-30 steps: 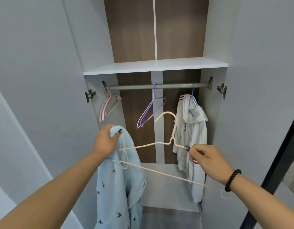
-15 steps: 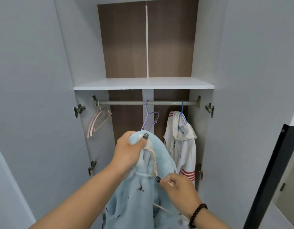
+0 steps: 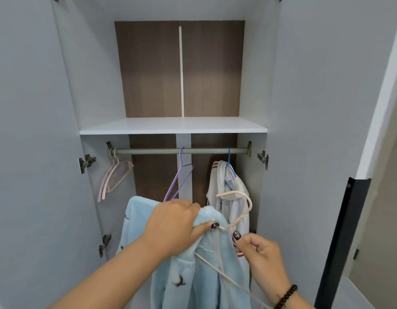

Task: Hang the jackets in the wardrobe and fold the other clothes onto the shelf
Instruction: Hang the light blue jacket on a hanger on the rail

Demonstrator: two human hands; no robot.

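My left hand [image 3: 173,224] grips the collar of a light blue fleece jacket [image 3: 193,275] with small dark bird prints, held up in front of the open wardrobe. A cream wire hanger [image 3: 240,208] pokes out of the collar, its hook above and its lower bar running down to the right. My right hand [image 3: 260,257] pinches the hanger just below its twisted neck. Behind, a white jacket [image 3: 235,197] with red stripes hangs on a blue hanger from the grey rail [image 3: 182,150].
A purple hanger [image 3: 178,175] hangs bare mid-rail and pink hangers [image 3: 114,177] at its left end. A white shelf [image 3: 173,127] sits above the rail. Both wardrobe doors [image 3: 26,152] stand open on either side. A dark door frame [image 3: 340,241] stands at the right.
The hanger went from outside the blue jacket to inside its collar. My left hand moved right and up with the collar; my right hand now pinches the hanger's neck. The view tilted upward.
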